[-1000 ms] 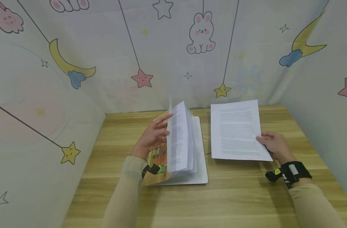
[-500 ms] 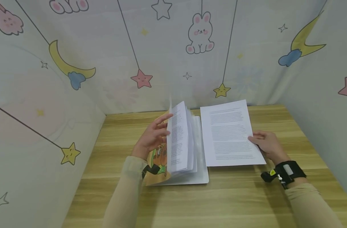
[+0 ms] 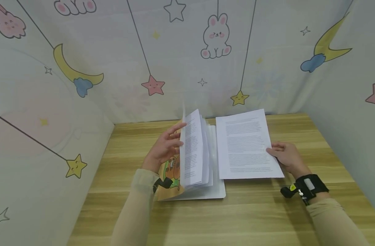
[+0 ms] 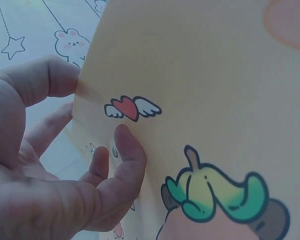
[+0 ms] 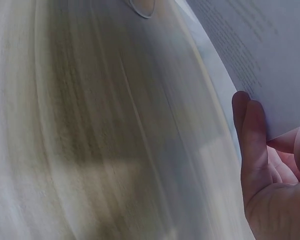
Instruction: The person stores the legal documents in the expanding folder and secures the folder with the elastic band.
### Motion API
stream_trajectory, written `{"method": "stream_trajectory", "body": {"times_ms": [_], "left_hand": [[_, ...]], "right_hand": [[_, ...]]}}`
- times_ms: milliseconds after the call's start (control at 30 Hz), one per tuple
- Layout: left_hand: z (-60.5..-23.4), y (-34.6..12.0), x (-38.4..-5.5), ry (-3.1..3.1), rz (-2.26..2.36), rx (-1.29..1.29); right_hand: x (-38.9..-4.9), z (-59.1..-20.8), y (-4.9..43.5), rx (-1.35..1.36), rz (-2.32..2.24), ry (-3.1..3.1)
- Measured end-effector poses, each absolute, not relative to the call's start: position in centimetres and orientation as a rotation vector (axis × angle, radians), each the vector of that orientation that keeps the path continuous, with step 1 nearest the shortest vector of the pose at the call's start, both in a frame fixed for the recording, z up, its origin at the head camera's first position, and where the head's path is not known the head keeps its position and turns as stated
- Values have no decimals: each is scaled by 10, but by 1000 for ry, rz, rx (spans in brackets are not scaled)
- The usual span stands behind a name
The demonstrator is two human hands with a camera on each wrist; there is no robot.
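Observation:
A folder (image 3: 172,174) with an orange cartoon cover stands partly opened on the table. Its raised leaves (image 3: 193,147) carry printed pages, and its pale back cover lies flat. My left hand (image 3: 162,148) holds the cover and front leaves up by their edge. In the left wrist view, fingers (image 4: 129,165) lie against the orange cover (image 4: 205,85) beside a winged heart. To the right, my right hand (image 3: 289,157) pinches printed paper (image 3: 245,147) at its lower right edge, thumb on the front. The paper's left edge overlaps the folder's right side in the head view.
The wood-grain table (image 3: 199,222) meets a pale curtain (image 3: 187,61) with cartoon prints at the back and sides. A thin loop (image 5: 142,7) shows at the top of the right wrist view. Both wrists wear black camera straps.
My right hand has brought the printed paper leftward to the folder's right edge, moving only slightly in the last half second. The left hand and the folder have stayed still.

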State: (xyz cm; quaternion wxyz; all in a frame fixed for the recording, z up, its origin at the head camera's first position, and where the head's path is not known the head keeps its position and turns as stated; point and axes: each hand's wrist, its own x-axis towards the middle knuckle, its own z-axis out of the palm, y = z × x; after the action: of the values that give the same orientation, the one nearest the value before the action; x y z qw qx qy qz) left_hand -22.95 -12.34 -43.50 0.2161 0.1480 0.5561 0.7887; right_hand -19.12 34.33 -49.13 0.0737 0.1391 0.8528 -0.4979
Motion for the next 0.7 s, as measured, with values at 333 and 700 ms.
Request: {"method": "stream_trajectory", "body": {"times_ms": [333,700], "left_hand": [[-438,-123,-231,1541,2195,382],[-437,-124,-230,1554,2197,359]], "right_hand": [[-187,-488,337,372,-1481,2535],[-185,-484,329,332,-1509,2492]]}}
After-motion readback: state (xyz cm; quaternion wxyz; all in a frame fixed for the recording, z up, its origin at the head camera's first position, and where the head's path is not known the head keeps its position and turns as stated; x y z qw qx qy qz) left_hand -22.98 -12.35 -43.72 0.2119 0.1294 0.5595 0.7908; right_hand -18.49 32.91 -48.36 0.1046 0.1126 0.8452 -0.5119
